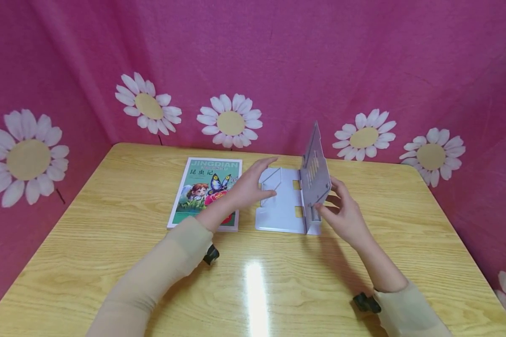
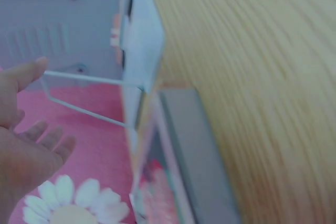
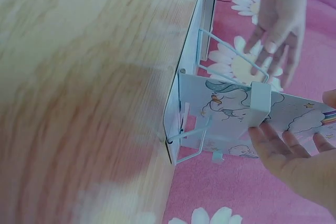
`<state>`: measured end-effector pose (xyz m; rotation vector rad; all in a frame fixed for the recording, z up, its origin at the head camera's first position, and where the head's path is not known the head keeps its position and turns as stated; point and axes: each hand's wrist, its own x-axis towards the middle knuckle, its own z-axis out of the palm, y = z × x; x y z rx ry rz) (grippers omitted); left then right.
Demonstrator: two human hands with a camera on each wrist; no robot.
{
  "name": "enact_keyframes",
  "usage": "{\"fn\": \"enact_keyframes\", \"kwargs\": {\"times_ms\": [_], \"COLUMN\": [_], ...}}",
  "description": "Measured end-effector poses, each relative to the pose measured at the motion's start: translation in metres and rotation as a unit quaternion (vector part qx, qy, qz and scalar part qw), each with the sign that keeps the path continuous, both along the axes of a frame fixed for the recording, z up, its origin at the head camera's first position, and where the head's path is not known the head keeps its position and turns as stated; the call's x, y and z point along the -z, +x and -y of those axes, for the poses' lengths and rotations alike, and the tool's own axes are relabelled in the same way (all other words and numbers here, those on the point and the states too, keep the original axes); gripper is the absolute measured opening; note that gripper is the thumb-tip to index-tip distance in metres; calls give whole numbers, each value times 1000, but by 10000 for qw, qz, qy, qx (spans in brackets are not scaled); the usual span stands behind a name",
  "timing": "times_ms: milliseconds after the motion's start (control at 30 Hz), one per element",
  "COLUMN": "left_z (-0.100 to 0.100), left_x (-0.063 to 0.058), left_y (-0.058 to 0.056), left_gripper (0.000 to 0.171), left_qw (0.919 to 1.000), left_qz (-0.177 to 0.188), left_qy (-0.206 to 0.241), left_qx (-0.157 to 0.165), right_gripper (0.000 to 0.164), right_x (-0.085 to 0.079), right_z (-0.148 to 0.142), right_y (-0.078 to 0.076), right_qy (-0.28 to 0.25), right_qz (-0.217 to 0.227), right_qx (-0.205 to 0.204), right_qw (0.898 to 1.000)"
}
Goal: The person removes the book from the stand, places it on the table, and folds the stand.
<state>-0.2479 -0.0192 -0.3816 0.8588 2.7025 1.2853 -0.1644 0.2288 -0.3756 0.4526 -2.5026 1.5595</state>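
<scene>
A pale metal book stand [image 1: 281, 217] has its base flat on the table and its back panel [image 1: 314, 173] raised nearly upright. My right hand [image 1: 346, 216] holds the panel by its near right edge, thumb on the plain side and fingers on the printed side. In the right wrist view, those fingertips lie by a white clip [image 3: 260, 103] on the unicorn-patterned face. My left hand [image 1: 250, 185] hovers over the left part of the base, fingers spread. Its thumb is close to a raised wire support [image 2: 86, 78]; whether they touch I cannot tell.
A book [image 1: 194, 206] with a butterfly on its green cover lies just left of the stand, partly under my left forearm. The wooden table [image 1: 122, 196] ends at a pink curtain [image 1: 286, 61] printed with large daisies.
</scene>
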Motion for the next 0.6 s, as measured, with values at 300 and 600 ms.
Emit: {"fn": "enact_keyframes", "kwargs": {"times_ms": [300, 600], "left_z": [1, 1], "left_x": [19, 34], "left_y": [-18, -29], "left_gripper": [93, 92], "left_qw": [9965, 9890], "left_qz": [516, 564], "left_qy": [-637, -1260], "left_qx": [133, 534], "right_gripper": [65, 66], "right_x": [1, 0], "right_z": [-8, -9], "right_y": [1, 0], "right_qy": [7, 151], "right_qz": [87, 181], "right_qx": [-8, 45], "right_qw": [10000, 9997]}}
